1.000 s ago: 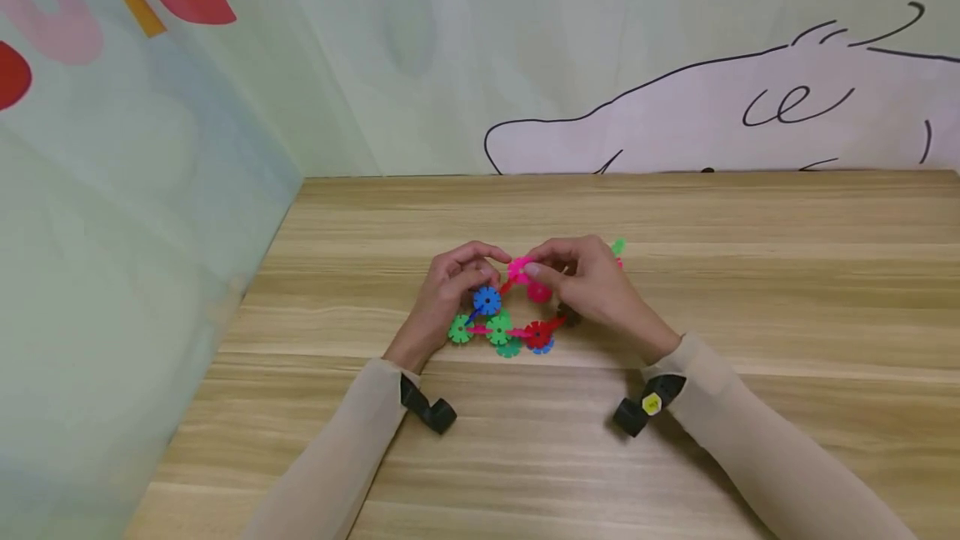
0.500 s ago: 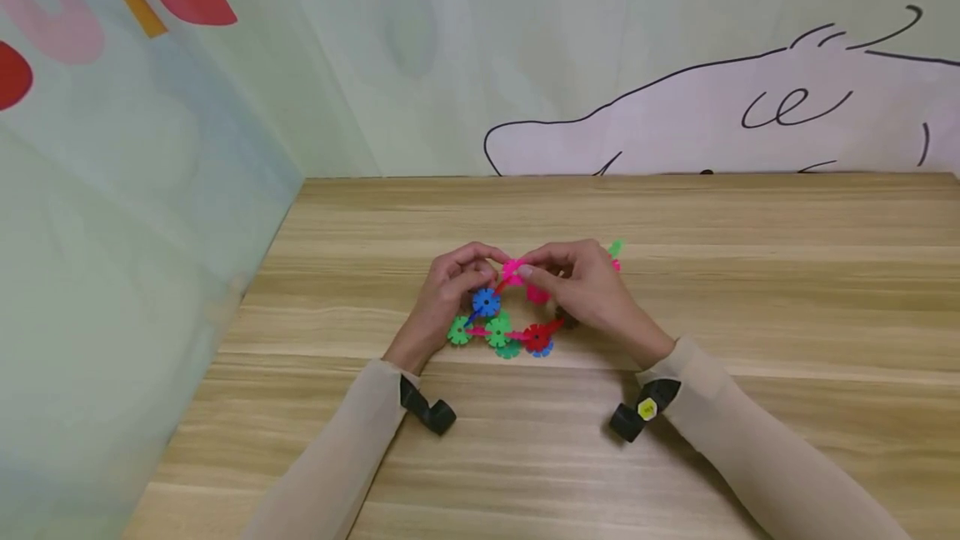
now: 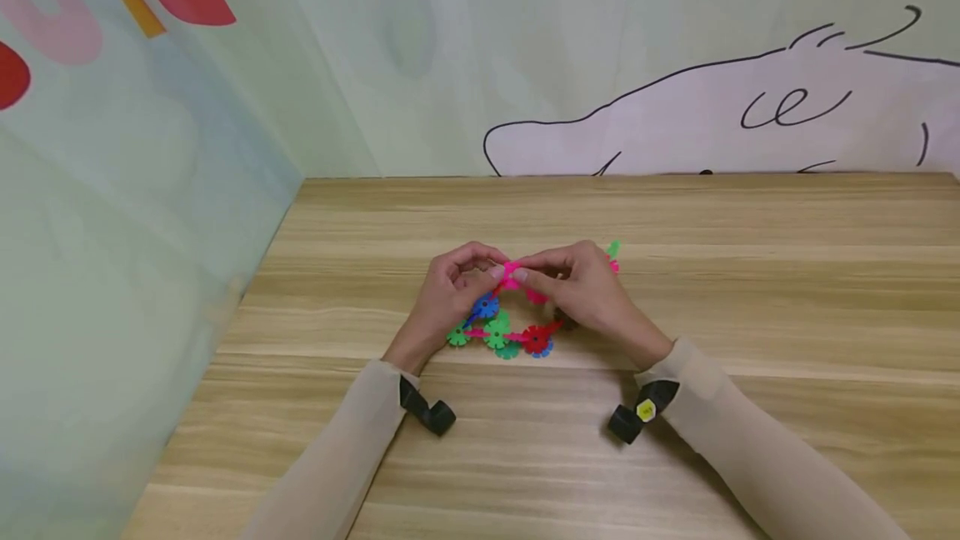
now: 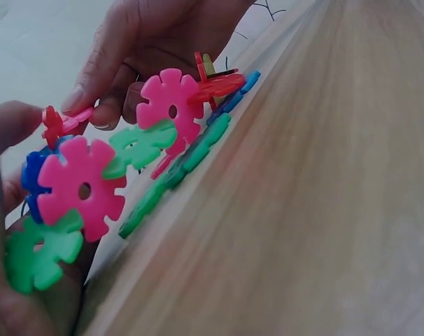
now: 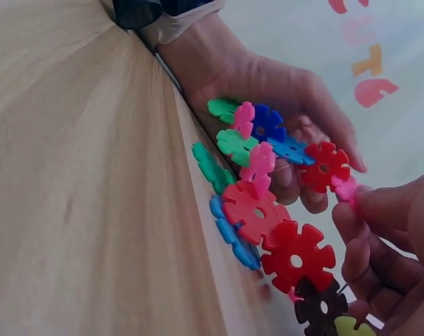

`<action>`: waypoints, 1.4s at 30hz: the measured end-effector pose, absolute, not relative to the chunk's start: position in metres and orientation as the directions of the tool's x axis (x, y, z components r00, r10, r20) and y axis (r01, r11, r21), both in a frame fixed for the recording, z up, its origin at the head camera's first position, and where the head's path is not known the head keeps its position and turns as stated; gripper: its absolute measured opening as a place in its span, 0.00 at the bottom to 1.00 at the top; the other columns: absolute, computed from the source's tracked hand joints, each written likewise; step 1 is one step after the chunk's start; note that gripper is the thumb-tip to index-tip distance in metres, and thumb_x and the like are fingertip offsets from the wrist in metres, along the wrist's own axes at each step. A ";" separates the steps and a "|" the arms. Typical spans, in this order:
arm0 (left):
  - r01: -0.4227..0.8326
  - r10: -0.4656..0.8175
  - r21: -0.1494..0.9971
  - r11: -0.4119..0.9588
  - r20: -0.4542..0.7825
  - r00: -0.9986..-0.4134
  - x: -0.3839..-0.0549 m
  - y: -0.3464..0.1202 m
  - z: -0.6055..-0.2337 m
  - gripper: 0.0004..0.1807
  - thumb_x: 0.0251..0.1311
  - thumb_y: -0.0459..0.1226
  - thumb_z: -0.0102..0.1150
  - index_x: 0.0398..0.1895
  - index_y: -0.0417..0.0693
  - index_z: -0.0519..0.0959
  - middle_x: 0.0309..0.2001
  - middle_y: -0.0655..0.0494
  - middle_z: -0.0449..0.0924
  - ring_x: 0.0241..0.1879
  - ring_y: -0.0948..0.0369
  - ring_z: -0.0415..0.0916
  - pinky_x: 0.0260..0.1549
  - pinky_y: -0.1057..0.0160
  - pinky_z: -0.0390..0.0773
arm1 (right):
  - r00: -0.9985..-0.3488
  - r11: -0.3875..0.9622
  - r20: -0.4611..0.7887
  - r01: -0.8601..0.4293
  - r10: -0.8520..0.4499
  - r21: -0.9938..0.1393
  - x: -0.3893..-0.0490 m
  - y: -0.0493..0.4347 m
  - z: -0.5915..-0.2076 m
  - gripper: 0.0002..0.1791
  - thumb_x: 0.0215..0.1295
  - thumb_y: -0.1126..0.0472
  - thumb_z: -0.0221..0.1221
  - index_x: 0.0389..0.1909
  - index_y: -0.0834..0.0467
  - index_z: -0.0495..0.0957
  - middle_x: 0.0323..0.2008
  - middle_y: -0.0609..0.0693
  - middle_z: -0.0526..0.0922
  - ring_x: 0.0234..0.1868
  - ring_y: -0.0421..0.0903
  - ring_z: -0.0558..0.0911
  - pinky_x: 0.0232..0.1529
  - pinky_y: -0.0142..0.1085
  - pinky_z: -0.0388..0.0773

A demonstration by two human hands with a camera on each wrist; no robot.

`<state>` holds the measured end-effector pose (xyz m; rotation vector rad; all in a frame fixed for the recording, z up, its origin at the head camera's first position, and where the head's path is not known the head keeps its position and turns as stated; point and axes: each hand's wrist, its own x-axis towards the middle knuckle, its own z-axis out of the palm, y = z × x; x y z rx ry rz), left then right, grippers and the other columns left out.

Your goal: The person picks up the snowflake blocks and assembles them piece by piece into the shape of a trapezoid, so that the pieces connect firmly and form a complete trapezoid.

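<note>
A chain of notched plastic snowflake discs runs between both hands, low over the table. My right hand [image 3: 596, 290] pinches a pink snowflake disc [image 5: 345, 187] between thumb and forefinger. The left hand [image 3: 442, 294] holds the adjoining red snowflake disc [image 5: 324, 166], its thumb touching that disc in the left wrist view. Pink and red discs meet at their edges; whether their notches interlock I cannot tell. Nearer the body, the chain continues through a blue disc [image 3: 486, 305], a green disc [image 3: 497, 333] and a red disc [image 3: 537, 340]. A dark disc [image 5: 322, 308] lies under the right hand.
The wood-grain table [image 3: 525, 457] spreads around the hands. A printed wall [image 3: 405, 90] rises behind it, and another wall [image 3: 112, 273] borders its left side. A light green disc [image 3: 614, 249] shows beyond the right hand.
The right hand has shifted slightly left with the pink disc. My left thumb has moved right and up toward that disc, and now covers part of the blue disc.
</note>
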<state>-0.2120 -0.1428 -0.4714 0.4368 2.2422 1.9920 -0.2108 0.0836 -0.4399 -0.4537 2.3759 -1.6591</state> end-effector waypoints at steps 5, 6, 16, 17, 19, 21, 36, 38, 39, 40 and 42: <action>0.091 0.275 0.991 0.100 0.061 -0.959 -0.211 -0.143 -0.471 0.09 0.74 0.37 0.65 0.51 0.42 0.85 0.42 0.61 0.85 0.29 0.64 0.87 0.42 0.69 0.85 | -0.934 0.347 0.012 -0.144 -0.356 -0.927 -0.211 0.085 -0.439 0.12 0.74 0.52 0.68 0.50 0.54 0.92 0.23 0.57 0.86 0.16 0.45 0.76 0.17 0.33 0.70; 0.088 0.273 0.991 0.099 0.058 -0.960 -0.211 -0.143 -0.470 0.09 0.74 0.37 0.65 0.51 0.41 0.85 0.42 0.60 0.85 0.30 0.63 0.87 0.42 0.69 0.86 | -0.936 0.351 0.025 -0.156 -0.352 -0.923 -0.212 0.086 -0.438 0.12 0.75 0.53 0.67 0.49 0.55 0.92 0.24 0.57 0.86 0.17 0.46 0.77 0.17 0.34 0.71; 0.102 0.292 0.992 0.071 0.077 -0.953 -0.211 -0.143 -0.468 0.09 0.74 0.33 0.63 0.52 0.39 0.83 0.37 0.65 0.90 0.37 0.64 0.88 0.43 0.70 0.87 | -0.925 0.643 0.061 -0.307 -0.375 -0.702 -0.220 0.095 -0.434 0.11 0.73 0.61 0.67 0.52 0.59 0.90 0.38 0.52 0.91 0.35 0.47 0.83 0.35 0.36 0.78; 0.106 0.295 0.992 0.069 0.082 -0.952 -0.211 -0.143 -0.469 0.09 0.75 0.33 0.63 0.53 0.40 0.84 0.37 0.65 0.90 0.36 0.64 0.88 0.42 0.70 0.86 | -0.917 0.669 0.041 -0.319 -0.396 -0.671 -0.220 0.095 -0.434 0.12 0.72 0.60 0.68 0.52 0.58 0.90 0.38 0.52 0.91 0.35 0.47 0.82 0.36 0.37 0.78; 0.120 0.305 0.990 0.075 0.091 -0.948 -0.211 -0.143 -0.469 0.11 0.75 0.34 0.62 0.56 0.42 0.84 0.37 0.64 0.90 0.36 0.64 0.87 0.42 0.71 0.86 | -0.902 0.710 0.021 -0.355 -0.432 -0.608 -0.221 0.094 -0.435 0.14 0.70 0.57 0.70 0.53 0.58 0.90 0.38 0.52 0.90 0.37 0.47 0.82 0.38 0.38 0.78; 0.137 0.312 0.986 0.094 0.102 -0.945 -0.211 -0.142 -0.470 0.13 0.76 0.35 0.61 0.59 0.44 0.85 0.39 0.63 0.89 0.36 0.64 0.85 0.41 0.71 0.84 | -0.894 0.732 0.021 -0.381 -0.448 -0.565 -0.221 0.094 -0.436 0.15 0.67 0.56 0.73 0.51 0.57 0.91 0.39 0.52 0.89 0.39 0.48 0.81 0.40 0.39 0.76; 0.108 0.318 0.990 0.094 0.073 -0.945 -0.212 -0.144 -0.469 0.16 0.76 0.36 0.60 0.63 0.44 0.84 0.41 0.62 0.89 0.37 0.64 0.83 0.44 0.72 0.83 | -0.910 0.782 0.010 -0.362 -0.414 -0.507 -0.217 0.089 -0.437 0.04 0.66 0.58 0.73 0.37 0.54 0.89 0.34 0.50 0.85 0.41 0.51 0.79 0.40 0.40 0.73; 0.107 0.319 0.990 0.093 0.072 -0.945 -0.212 -0.144 -0.469 0.17 0.76 0.36 0.60 0.63 0.43 0.84 0.41 0.62 0.88 0.37 0.65 0.83 0.44 0.72 0.83 | -0.910 0.781 0.019 -0.368 -0.415 -0.504 -0.217 0.089 -0.438 0.03 0.67 0.58 0.72 0.35 0.53 0.89 0.33 0.50 0.85 0.40 0.51 0.79 0.40 0.40 0.73; 0.106 0.319 0.990 0.091 0.072 -0.945 -0.212 -0.144 -0.469 0.17 0.76 0.36 0.60 0.63 0.43 0.84 0.40 0.62 0.89 0.37 0.65 0.83 0.44 0.72 0.83 | -0.910 0.779 0.023 -0.366 -0.413 -0.508 -0.217 0.089 -0.439 0.03 0.67 0.59 0.71 0.35 0.53 0.89 0.33 0.50 0.85 0.40 0.50 0.79 0.40 0.41 0.73; 0.107 0.319 0.990 0.090 0.073 -0.945 -0.212 -0.144 -0.469 0.17 0.76 0.36 0.60 0.63 0.43 0.84 0.40 0.62 0.89 0.37 0.65 0.83 0.44 0.72 0.83 | -0.911 0.776 0.024 -0.364 -0.412 -0.515 -0.217 0.090 -0.439 0.03 0.68 0.58 0.71 0.35 0.53 0.89 0.33 0.50 0.85 0.40 0.50 0.80 0.40 0.41 0.74; 0.110 0.320 0.990 0.089 0.076 -0.944 -0.212 -0.143 -0.469 0.17 0.76 0.36 0.60 0.63 0.43 0.83 0.40 0.62 0.89 0.37 0.65 0.83 0.44 0.72 0.83 | -0.915 0.768 0.009 -0.345 -0.404 -0.539 -0.218 0.092 -0.439 0.05 0.68 0.57 0.72 0.38 0.54 0.88 0.35 0.51 0.86 0.40 0.50 0.80 0.42 0.43 0.76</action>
